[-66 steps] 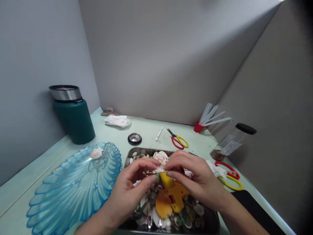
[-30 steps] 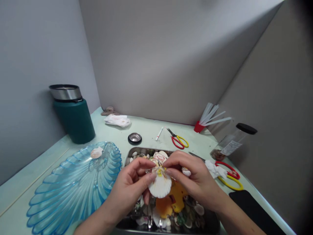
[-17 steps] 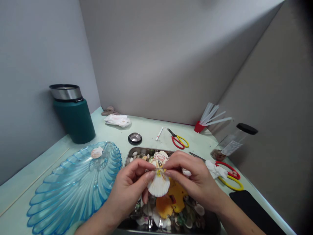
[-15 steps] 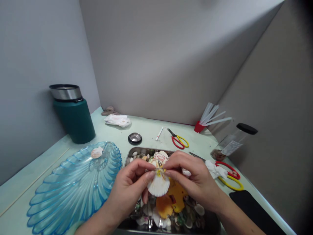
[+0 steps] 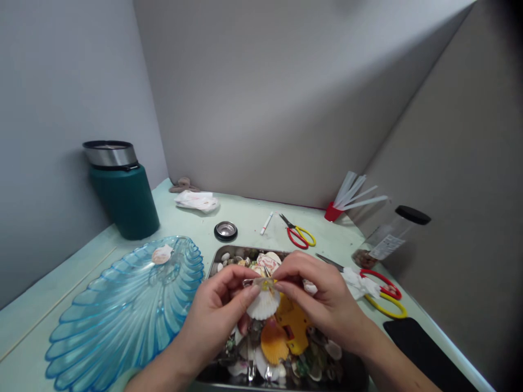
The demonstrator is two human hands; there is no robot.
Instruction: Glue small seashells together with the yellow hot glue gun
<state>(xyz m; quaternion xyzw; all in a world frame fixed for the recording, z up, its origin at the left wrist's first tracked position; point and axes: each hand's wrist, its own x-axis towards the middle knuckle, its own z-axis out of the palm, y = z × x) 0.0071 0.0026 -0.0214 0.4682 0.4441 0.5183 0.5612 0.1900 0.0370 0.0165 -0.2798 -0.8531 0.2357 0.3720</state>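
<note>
We work at a pale green table, with a blue scalloped dish to our left, a metal tray of shells and stones before us and a teal bottle behind the dish. Our left hand and right hand meet above the tray, each pinching the white shell between thumb and forefinger, over a yellow tool (a glue gun, by its look) and an orange shell. Compared with half a second ago, the white shell looks shorter and its ribbed edge sits higher, baring more of the orange one; we judge that we are tipping it to attend to its hinge end, not putting it down. There a slim metal piece shows by our left fingertips; whether it is fixed, we cannot tell.
</note>
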